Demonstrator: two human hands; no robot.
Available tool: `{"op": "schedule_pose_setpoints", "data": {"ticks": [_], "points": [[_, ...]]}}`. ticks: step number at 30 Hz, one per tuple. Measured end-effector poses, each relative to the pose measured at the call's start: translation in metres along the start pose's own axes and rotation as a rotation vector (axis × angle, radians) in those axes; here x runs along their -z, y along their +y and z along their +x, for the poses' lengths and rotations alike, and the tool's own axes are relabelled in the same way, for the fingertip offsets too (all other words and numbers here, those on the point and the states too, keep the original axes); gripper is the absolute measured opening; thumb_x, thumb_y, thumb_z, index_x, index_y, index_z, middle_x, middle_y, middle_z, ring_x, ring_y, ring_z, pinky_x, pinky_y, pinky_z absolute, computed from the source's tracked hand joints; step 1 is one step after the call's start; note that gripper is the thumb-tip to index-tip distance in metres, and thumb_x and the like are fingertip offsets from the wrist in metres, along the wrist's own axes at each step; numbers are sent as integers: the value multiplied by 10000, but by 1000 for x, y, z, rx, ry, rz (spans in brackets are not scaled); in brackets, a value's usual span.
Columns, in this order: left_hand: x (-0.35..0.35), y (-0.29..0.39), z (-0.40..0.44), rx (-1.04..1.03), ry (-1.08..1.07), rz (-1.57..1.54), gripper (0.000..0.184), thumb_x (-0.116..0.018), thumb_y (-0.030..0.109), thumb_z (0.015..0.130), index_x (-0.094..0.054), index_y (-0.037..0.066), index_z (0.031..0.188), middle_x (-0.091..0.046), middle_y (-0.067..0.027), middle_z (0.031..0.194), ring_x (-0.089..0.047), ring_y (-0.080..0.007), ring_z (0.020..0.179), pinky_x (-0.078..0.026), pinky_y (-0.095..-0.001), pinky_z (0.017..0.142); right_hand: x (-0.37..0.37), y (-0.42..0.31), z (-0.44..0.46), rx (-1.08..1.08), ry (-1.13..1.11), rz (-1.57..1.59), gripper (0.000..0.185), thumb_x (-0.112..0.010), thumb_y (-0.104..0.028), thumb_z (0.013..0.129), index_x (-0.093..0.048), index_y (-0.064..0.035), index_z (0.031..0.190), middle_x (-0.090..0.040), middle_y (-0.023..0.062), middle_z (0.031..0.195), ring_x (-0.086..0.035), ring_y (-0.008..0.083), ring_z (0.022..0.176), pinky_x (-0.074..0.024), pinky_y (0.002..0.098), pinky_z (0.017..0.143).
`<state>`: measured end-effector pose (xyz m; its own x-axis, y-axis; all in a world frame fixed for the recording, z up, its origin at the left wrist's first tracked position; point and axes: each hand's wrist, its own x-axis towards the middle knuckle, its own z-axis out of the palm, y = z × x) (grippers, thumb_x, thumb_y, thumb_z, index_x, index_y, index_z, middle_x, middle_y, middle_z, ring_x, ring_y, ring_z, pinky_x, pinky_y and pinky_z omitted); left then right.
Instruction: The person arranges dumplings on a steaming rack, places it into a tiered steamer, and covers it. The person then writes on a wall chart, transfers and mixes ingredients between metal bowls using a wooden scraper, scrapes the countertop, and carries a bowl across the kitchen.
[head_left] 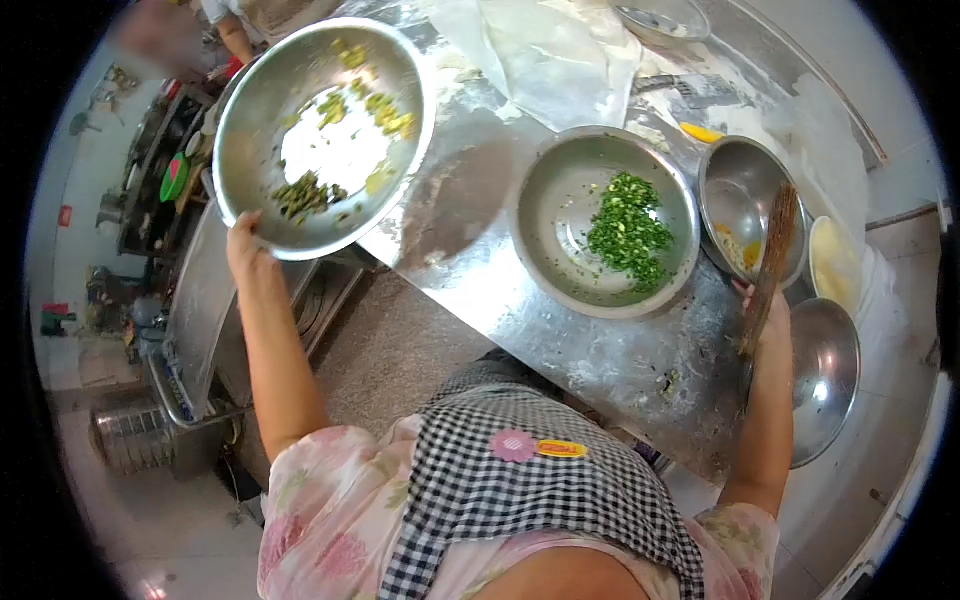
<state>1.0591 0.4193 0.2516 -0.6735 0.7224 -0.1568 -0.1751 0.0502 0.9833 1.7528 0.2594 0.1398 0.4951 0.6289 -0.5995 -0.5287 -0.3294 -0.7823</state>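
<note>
Here's my left grip [247,243], closed on the rim of the big metal bowl [262,110], at its lower left. The bowl is up and tilted, its inside facing me, off to the left and partly over the tabletop [540,345]. A heap of dark green chopped bits [308,196] sits low inside, and yellow-green pieces [388,113], a little blurred, spread across the far side.

Over to the right now: my right grip [768,315] is holding a brown wooden stick [776,245], which slants across it; the fingertips are partly hidden. The stick's upper end lies over a smaller metal bowl [735,180] with something yellow [750,254] in the bottom.

Between the two grips, on the tabletop, stands another metal bowl [543,215], chopped greens [630,235] piled toward its right side. One more metal bowl [830,375] is out beyond my right forearm. A pale, translucent sheet [545,60] covers the far part, with a slotted utensil [702,92] to its right and a bright yellow piece [702,132] near the smaller bowl.

And the lettering: on my checked apron [530,510], a yellow oval patch [562,449] beside a pink flower [513,446] carries red writing, too small to read surely. Top left, another person's arm [236,40] shows past the big bowl.
</note>
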Motion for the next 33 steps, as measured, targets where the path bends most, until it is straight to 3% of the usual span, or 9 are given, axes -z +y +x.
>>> {"op": "schedule_pose_setpoints", "data": {"ticks": [10,14,15,16,18,22,27,29,33], "points": [[57,-10,19,100,123,-198,374,-500,39,720,-458,-68,1077,-514,-192,1086,-526,-331,968,-431,-455,875,-48,24,-104,171,-40,9,556,-285,-577,888,-545,-100,1007,-596,56,740,-516,111,563,-390,254,430],[48,-12,66,110,148,-256,361,-501,33,716,-472,-66,1063,-524,-176,1058,-528,-322,968,-437,-447,867,-43,65,-140,197,-166,-465,511,-519,-514,810,-535,-53,1029,-575,47,705,-539,136,548,-423,253,464],[46,-13,83,111,135,-255,361,-502,32,716,-472,-65,1062,-525,-172,1051,-530,-319,964,-439,-447,863,-83,70,-169,216,-434,-341,519,-631,-447,708,-535,-27,998,-566,43,703,-537,142,567,-429,264,487],[46,-15,101,118,125,-246,338,-504,32,715,-482,-52,1042,-530,-163,1029,-533,-313,955,-439,-454,857,-120,79,-188,140,-415,-390,501,-665,-435,660,-549,-27,927,-568,41,706,-530,135,577,-425,265,510],[44,-10,130,152,80,-247,322,-508,34,717,-485,-48,1027,-530,-161,1016,-536,-307,945,-442,-459,852,-194,95,-198,25,-686,-488,494,-631,-432,692,-542,-21,951,-590,73,729,-534,128,580,-443,256,509],[61,0,168,155,70,-279,302,-516,39,718,-480,-38,1008,-529,-158,972,-547,-306,898,-461,-457,826,-308,181,-163,-226,-1035,-290,597,-588,-424,787,-477,41,1144,-562,199,1097,-575,242,949,-479,346,778],[143,19,212,117,80,-187,364,-563,52,678,-482,-28,1024,-540,-141,926,-551,-302,851,-468,-442,805,-396,237,-103,-305,-1125,-313,733,-577,-468,786,-365,36,1274,-521,207,1175,-534,301,1057,-413,420,926],[197,15,243,162,148,-201,392,-554,100,709,-475,-36,1068,-537,-145,971,-546,-305,896,-459,-443,830,-448,185,-78,49,-894,-886,621,-584,-438,771,-493,-3,1204,-539,152,1181,-554,272,1021,-387,404,948],[234,26,232,195,250,-84,429,-528,177,760,-481,-49,1122,-534,-156,1086,-525,-292,1002,-412,-438,889,-488,129,31,375,-382,-324,524,-495,-410,836,-544,36,1107,-577,140,1103,-574,234,960,-430,397,867]]}}
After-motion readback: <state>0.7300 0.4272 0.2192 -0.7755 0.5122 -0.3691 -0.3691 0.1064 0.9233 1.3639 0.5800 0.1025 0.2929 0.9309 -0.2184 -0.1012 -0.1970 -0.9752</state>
